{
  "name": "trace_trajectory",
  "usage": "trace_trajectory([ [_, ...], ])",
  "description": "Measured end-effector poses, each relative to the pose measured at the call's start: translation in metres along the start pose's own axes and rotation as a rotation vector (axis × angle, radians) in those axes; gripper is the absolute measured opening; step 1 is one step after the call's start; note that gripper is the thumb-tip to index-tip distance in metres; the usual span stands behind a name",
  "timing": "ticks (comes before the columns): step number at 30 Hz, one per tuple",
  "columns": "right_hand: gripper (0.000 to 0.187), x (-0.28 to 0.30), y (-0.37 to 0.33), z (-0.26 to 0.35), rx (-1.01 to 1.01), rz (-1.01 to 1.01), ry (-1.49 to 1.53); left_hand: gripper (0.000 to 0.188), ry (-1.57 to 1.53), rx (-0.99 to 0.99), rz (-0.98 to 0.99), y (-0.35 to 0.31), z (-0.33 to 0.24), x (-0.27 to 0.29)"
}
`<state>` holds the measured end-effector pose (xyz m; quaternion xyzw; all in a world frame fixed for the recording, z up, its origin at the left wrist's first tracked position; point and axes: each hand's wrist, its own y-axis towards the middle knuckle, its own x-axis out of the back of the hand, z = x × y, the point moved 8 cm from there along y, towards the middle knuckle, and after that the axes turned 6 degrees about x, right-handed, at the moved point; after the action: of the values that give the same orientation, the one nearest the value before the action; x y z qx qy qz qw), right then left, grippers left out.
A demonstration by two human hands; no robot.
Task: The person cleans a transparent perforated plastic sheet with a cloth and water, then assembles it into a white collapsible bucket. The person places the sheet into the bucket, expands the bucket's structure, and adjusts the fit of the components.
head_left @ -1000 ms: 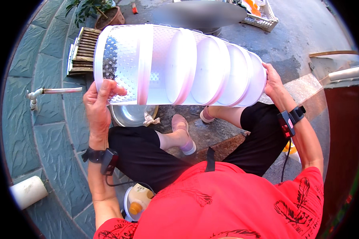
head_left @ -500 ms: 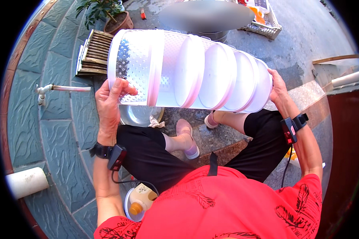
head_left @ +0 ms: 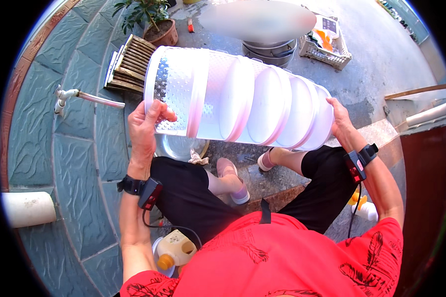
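Note:
Across my lap I hold a long, translucent white plastic rack of stacked round tiers (head_left: 267, 99), lying on its side. Its left end has a perforated wall, and several round shelves divide the rest. My left hand (head_left: 148, 121) is closed on the left end, thumb outside and fingertips on the perforated wall. Around the right end my right hand (head_left: 339, 116) is wrapped, with part of its fingers hidden behind the rack. Beneath the left end, a clear round basin (head_left: 183, 148) shows partly, with a crumpled pale scrap (head_left: 197, 157) by its rim.
A tap (head_left: 67, 99) juts from the tiled wall at left. Farther off are slatted wood pieces (head_left: 132, 62), a potted plant (head_left: 161, 34), metal pots (head_left: 270, 54) and a filled crate (head_left: 327, 57). Near my sides lie a jug (head_left: 175, 247) and a white bottle (head_left: 367, 211).
My view has shifted a little, so the surroundings and rack sit lower in it. Both hands keep the same hold on the rack.

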<state>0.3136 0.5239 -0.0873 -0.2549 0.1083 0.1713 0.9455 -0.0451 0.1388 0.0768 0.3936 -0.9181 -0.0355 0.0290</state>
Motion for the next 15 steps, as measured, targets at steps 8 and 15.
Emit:
trace_trajectory([
  [8, 0.044, -0.036, 0.036, 0.006, -0.126, -0.043, -0.29, 0.025, -0.063, 0.214, 0.027, 0.075, 0.039, 0.017],
  [15, 0.043, -0.046, 0.093, -0.046, -0.326, -0.18, -0.503, 0.026, 0.072, 0.384, 0.026, 0.17, 0.096, 0.012],
])
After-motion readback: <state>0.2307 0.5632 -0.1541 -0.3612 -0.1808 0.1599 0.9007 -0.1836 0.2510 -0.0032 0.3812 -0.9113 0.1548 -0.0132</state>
